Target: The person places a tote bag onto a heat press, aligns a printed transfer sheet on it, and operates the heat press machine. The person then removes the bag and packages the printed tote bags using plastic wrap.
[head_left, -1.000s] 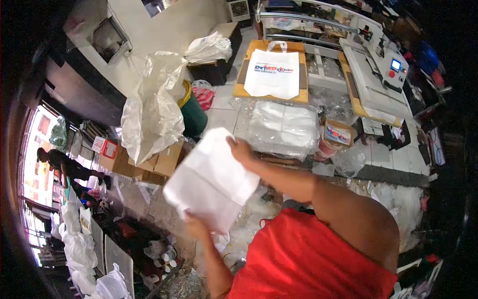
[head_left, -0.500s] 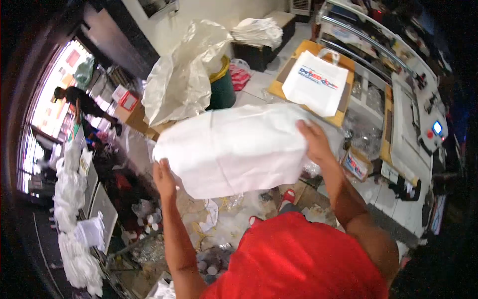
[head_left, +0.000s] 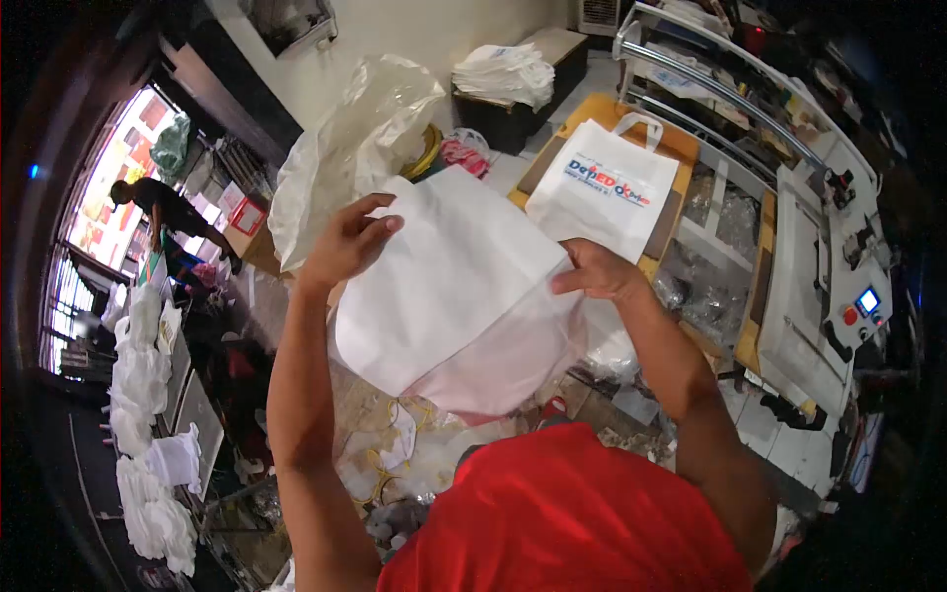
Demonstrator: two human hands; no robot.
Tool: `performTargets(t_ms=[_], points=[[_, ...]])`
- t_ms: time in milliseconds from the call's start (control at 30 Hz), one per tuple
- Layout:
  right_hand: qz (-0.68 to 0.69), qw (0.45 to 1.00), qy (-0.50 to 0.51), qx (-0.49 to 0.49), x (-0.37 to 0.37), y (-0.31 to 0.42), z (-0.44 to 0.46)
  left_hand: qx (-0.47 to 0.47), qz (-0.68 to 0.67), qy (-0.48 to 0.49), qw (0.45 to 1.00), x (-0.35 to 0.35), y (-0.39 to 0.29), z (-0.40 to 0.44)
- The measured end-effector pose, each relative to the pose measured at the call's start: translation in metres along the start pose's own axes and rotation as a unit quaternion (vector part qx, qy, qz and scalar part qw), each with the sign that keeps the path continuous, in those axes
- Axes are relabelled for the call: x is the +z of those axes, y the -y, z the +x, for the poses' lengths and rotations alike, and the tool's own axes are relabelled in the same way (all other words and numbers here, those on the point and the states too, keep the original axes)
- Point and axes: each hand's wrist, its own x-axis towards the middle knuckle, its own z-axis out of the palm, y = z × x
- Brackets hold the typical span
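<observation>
In front of my red shirt, both hands hold a plain white fabric bag (head_left: 454, 266) out flat and tilted. No print or handles show on it. A fold crosses it, and the lower layer hangs down with a pinkish tint. My left hand (head_left: 350, 242) pinches its upper left edge between thumb and fingers. The right edge is gripped by my right hand (head_left: 604, 273), thumb on top and fingers mostly underneath. Just beyond that hand, a white printed bag (head_left: 617, 202) with a loop handle lies on a yellow-brown board (head_left: 681, 148).
A machine (head_left: 814, 286) with a lit control panel (head_left: 867, 301) stands at right. Behind the held bag are a large plastic sack (head_left: 340, 148) and a stack of white bags (head_left: 505, 75) on a dark box. White bundles (head_left: 138, 375) line the left. A person (head_left: 168, 212) bends at far left. Scraps litter the floor.
The white bag has turned from a wide rolled-looking shape to a flatter, tilted one with a fold showing. My left hand has risen to its upper edge; my right hand has shifted slightly left.
</observation>
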Motion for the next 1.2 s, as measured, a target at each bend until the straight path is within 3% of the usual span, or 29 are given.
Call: performTargets(t_ms=[33,67,100,133,167,200,233,267,300,367,433,467,500,533,600,667,733,800,833,867,900,967,1000,1033,1200], points=[[-0.052,0.998,-0.04,0.003,0.015,0.016,-0.003,-0.021,0.052,0.023,0.998,0.007,-0.008,0.01],[-0.102,0.991,-0.082,0.006,0.025,0.025,-0.009,0.039,0.16,-0.014,0.986,0.003,-0.008,0.018],[-0.102,0.991,-0.088,0.003,0.028,0.027,-0.015,0.163,0.285,-0.165,0.93,0.0,-0.008,0.017],[-0.09,0.989,-0.118,-0.015,0.03,0.029,-0.023,0.283,0.39,-0.307,0.821,-0.001,-0.006,0.011],[-0.078,0.985,-0.152,-0.036,0.031,0.03,-0.033,0.23,0.132,-0.394,0.88,0.002,0.019,0.003],[-0.061,0.981,-0.178,-0.057,0.031,0.033,-0.044,0.152,-0.137,-0.44,0.874,0.013,0.049,-0.009],[-0.061,0.976,-0.199,-0.066,0.031,0.032,-0.057,0.007,-0.317,-0.224,0.922,0.043,0.059,-0.033],[-0.021,0.965,-0.25,-0.072,0.03,0.032,-0.068,-0.021,-0.247,-0.076,0.966,0.063,0.123,-0.043],[0.019,0.951,-0.298,-0.079,0.03,0.032,-0.076,-0.149,-0.442,-0.081,0.881,0.122,0.075,-0.058],[-0.002,0.938,-0.337,-0.083,0.032,0.044,-0.094,-0.177,-0.483,-0.02,0.857,0.172,0.077,-0.074],[-0.044,0.897,-0.439,-0.042,0.042,0.064,-0.107,-0.124,-0.556,0.101,0.816,0.167,0.076,-0.051],[-0.09,0.881,-0.461,-0.051,0.031,0.059,-0.115,-0.144,-0.518,0.037,0.842,0.158,0.069,-0.029],[-0.093,0.878,-0.467,-0.049,0.032,0.074,-0.115,-0.096,-0.42,0.042,0.901,0.142,0.044,-0.005],[-0.147,0.85,-0.504,-0.052,0.04,0.098,-0.114,-0.084,-0.376,0.021,0.922,0.141,-0.001,0.024],[-0.237,0.782,-0.569,-0.094,0.029,0.12,-0.108,0.124,-0.179,-0.024,0.976,0.131,-0.02,0.084],[-0.273,0.731,-0.61,-0.137,0.022,0.134,-0.097,0.284,-0.143,-0.068,0.946,0.123,-0.068,0.122],[-0.304,0.663,-0.598,-0.333,0.028,0.166,-0.08,0.34,-0.225,-0.086,0.909,0.119,-0.097,0.147],[-0.306,0.624,-0.652,-0.303,0.01,0.186,-0.065,0.383,-0.234,-0.082,0.89,0.116,-0.096,0.188],[-0.304,0.596,-0.691,-0.272,-0.005,0.198,-0.059,0.415,-0.15,-0.074,0.895,0.114,-0.091,0.219],[-0.258,0.617,-0.661,-0.34,-0.034,0.199,-0.055,0.413,-0.127,-0.061,0.9,0.117,-0.089,0.242],[-0.26,0.611,-0.667,-0.339,-0.056,0.202,-0.051,0.37,-0.148,-0.03,0.917,0.123,-0.089,0.258],[-0.29,0.584,-0.726,-0.218,-0.088,0.201,-0.044,0.29,-0.165,0.02,0.943,0.141,-0.083,0.286],[-0.272,0.592,-0.746,-0.141,-0.1,0.196,-0.041,0.348,-0.158,0.01,0.924,0.155,-0.054,0.318],[-0.253,0.596,-0.76,-0.064,-0.113,0.189,-0.039,0.328,-0.106,0.015,0.938,0.164,-0.03,0.334],[-0.069,0.678,-0.732,0.022,-0.221,0.066,-0.05,0.192,0.015,0.101,0.976,0.22,0.088,0.374]])
